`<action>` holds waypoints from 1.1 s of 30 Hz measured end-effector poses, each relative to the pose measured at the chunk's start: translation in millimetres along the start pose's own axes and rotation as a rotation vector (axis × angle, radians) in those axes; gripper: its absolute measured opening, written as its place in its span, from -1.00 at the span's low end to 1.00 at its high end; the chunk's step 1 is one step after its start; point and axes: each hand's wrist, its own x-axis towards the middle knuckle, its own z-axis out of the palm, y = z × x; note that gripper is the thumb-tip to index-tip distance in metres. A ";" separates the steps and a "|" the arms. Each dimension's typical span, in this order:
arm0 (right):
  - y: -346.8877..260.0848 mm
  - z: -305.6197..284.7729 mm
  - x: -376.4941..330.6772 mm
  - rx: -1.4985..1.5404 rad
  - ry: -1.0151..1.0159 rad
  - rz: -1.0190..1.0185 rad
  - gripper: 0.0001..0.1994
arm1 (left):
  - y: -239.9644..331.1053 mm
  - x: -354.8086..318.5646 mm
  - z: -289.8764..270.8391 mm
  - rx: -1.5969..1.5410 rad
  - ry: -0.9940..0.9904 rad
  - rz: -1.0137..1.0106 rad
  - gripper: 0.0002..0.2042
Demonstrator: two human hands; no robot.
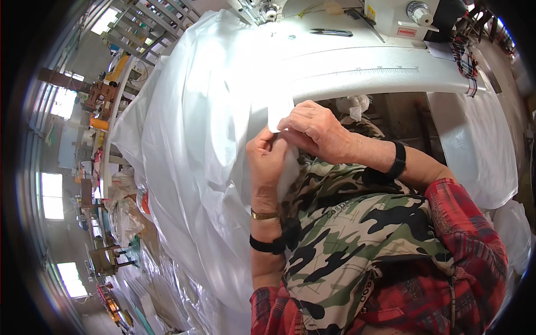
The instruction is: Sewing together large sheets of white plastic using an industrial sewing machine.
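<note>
A large sheet of white fabric [190, 123] drapes from the sewing machine bed down past my left side. At its edge, just off the near side of the machine table, my two hands meet. My left hand [266, 156] is closed, thumb and fingers pinching the white fabric edge. Close beside it, my right hand [319, 131] bends over from the right, its fingers pinched on the same edge. Glare washes out the fabric above the hands, and the fingertips partly hide what lies between them. The sewing machine's needle area [271, 14] is beyond, at the top.
The white table [357, 61] carries a printed ruler scale along its near side. Dark thread snips [331, 32] lie near the machine head [396, 19]. A plaid cloth strip [464, 58] hangs at the right. More white material [480, 145] hangs below it. Cluttered shelves [114, 123] stand left.
</note>
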 end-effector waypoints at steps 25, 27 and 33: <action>8.2 137.1 80.5 0.707 0.136 0.060 -0.82 | 121.5 64.3 -4.6 1.136 -0.057 0.625 -0.79; 8.1 143.9 64.7 1.079 0.032 0.190 -0.77 | 107.5 58.4 -0.7 1.223 -0.132 0.682 -0.87; 20.4 66.8 -21.9 0.295 -0.623 0.074 -0.80 | 8.9 -1.8 -6.9 1.191 -0.145 0.654 -0.92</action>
